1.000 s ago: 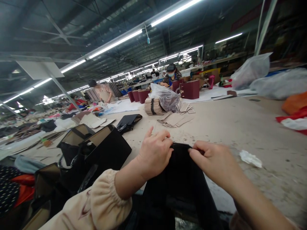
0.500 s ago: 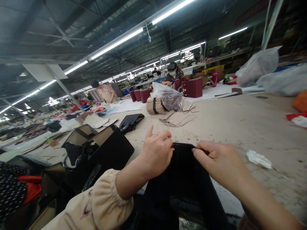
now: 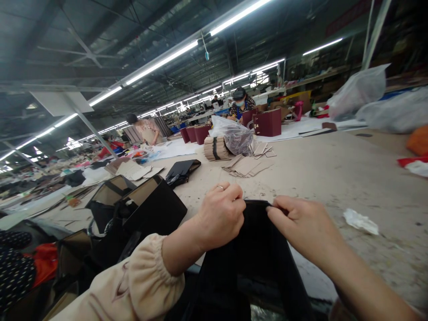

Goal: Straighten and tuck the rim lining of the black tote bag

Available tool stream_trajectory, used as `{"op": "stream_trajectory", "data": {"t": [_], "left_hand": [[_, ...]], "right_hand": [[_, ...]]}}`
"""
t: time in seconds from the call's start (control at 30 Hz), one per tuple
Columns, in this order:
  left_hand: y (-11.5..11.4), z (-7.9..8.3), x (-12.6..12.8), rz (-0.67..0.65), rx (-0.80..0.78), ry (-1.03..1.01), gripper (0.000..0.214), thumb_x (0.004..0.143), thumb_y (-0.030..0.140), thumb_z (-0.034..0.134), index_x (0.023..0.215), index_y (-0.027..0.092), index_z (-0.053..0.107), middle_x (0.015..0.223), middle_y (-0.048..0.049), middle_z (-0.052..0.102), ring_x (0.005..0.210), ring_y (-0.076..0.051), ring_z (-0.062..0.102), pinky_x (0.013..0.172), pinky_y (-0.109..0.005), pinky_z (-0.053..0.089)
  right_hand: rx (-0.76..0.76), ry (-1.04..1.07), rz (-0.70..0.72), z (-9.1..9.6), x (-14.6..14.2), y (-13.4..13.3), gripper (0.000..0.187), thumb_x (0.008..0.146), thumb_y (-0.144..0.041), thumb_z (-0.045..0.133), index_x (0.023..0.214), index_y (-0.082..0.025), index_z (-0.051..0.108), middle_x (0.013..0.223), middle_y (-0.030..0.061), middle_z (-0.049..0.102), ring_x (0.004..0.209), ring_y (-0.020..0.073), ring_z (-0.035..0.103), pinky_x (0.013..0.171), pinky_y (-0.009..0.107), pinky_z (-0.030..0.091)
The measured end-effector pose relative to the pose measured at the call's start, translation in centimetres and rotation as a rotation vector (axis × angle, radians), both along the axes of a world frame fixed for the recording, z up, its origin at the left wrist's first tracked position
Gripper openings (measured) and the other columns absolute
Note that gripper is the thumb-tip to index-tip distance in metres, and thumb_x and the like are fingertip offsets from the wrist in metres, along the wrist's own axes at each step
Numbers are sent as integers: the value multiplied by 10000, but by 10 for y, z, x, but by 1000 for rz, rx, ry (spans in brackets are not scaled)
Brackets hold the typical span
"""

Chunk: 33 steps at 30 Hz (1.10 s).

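A black bag body (image 3: 257, 249) stands open in front of me, its far top edge between my two hands. My left hand (image 3: 222, 216) is closed on the left end of that edge, a ring on one finger. At the right corner of the same edge, my right hand (image 3: 297, 220) pinches the rim between thumb and bent fingers. The bag's inside is dark, and its lower part runs out of view at the bottom.
Several black bag bodies with tan linings (image 3: 157, 203) crowd the left. A folded black piece (image 3: 182, 171) lies beyond them. Further back are a bundle of tan strips (image 3: 216, 148), loose card pieces (image 3: 247, 165) and maroon bags (image 3: 267, 122). Crumpled white paper (image 3: 361, 221) lies right. People work behind.
My left hand's raised finger has folded down, and the hand has closed and turned slightly on the bag's edge. My right hand stays almost where it was.
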State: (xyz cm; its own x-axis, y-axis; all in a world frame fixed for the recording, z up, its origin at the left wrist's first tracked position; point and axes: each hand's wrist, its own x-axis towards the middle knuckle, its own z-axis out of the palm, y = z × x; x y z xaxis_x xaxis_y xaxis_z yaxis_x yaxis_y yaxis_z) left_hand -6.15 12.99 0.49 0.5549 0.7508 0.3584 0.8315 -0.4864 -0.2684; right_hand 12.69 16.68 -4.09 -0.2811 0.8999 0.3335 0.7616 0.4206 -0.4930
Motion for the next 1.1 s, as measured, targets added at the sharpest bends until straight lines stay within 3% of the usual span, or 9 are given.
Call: {"op": "stream_trajectory", "data": {"t": [0.1, 0.3, 0.47, 0.57, 0.73, 0.8, 0.9, 0.97, 1.1], "left_hand": [[-1, 0, -2, -29, -55, 85, 198, 862, 189, 436, 723, 184, 578, 822, -26, 592, 709, -158, 514, 688, -320, 409], [-7, 0, 2, 70, -133, 124, 186, 869, 197, 420, 815, 188, 598, 760, -18, 635, 578, -155, 559, 531, -300, 366], [-3, -6, 5, 136, -210, -190, 100, 833, 233, 538, 835, 205, 634, 788, 3, 697, 700, -154, 633, 634, -260, 435], [1, -10, 2, 165, -243, -379, 78, 785, 175, 573, 785, 207, 644, 737, 21, 696, 666, -127, 628, 632, -230, 436], [2, -13, -4, -50, -297, -519, 189, 730, 43, 508, 727, 184, 635, 699, 22, 684, 626, -88, 612, 608, -182, 432], [0, -12, -6, -76, -310, -524, 190, 736, 41, 504, 732, 183, 632, 717, 19, 690, 641, -86, 616, 620, -180, 438], [-1, -9, -7, 67, -328, -521, 161, 748, 135, 602, 892, 202, 628, 772, 27, 701, 637, -99, 610, 597, -197, 439], [0, -6, -6, 173, -355, -494, 296, 725, 230, 680, 1008, 217, 594, 845, 22, 712, 659, -124, 619, 592, -224, 445], [4, -5, 1, 208, -356, -416, 220, 760, 251, 658, 970, 223, 599, 900, 2, 720, 794, -178, 661, 716, -284, 476]], "right_hand": [[10, -4, -7, 0, -2, -1, 288, 778, -347, 449, 531, -205, 405, 516, -17, 470, 539, 134, 416, 561, 290, 222], [1, -15, -9, 1, -3, -1, 291, 789, -351, 436, 542, -205, 386, 519, -18, 453, 541, 135, 394, 559, 291, 210], [-10, -29, -28, 3, -3, -1, 284, 788, -337, 431, 539, -206, 391, 521, -13, 461, 546, 137, 382, 552, 291, 198], [-5, -22, -24, 4, -3, -2, 277, 780, -321, 434, 537, -205, 370, 511, -16, 429, 536, 136, 355, 552, 294, 192], [-7, -30, -28, 5, -2, -2, 266, 784, -307, 416, 546, -206, 351, 526, -15, 422, 546, 140, 343, 562, 296, 194], [-22, -27, -23, 5, -3, -2, 266, 789, -312, 413, 552, -207, 352, 535, -15, 431, 554, 142, 353, 564, 294, 197], [-28, -11, -2, 4, -5, -2, 270, 796, -316, 416, 555, -207, 360, 536, -17, 436, 558, 141, 364, 564, 292, 201], [-28, -3, 10, 3, -7, -2, 268, 797, -320, 423, 558, -207, 375, 535, -21, 439, 554, 138, 369, 560, 291, 200], [-42, 4, 15, 3, -8, -2, 272, 788, -334, 442, 553, -206, 388, 527, -25, 438, 544, 133, 382, 554, 290, 197]]}}
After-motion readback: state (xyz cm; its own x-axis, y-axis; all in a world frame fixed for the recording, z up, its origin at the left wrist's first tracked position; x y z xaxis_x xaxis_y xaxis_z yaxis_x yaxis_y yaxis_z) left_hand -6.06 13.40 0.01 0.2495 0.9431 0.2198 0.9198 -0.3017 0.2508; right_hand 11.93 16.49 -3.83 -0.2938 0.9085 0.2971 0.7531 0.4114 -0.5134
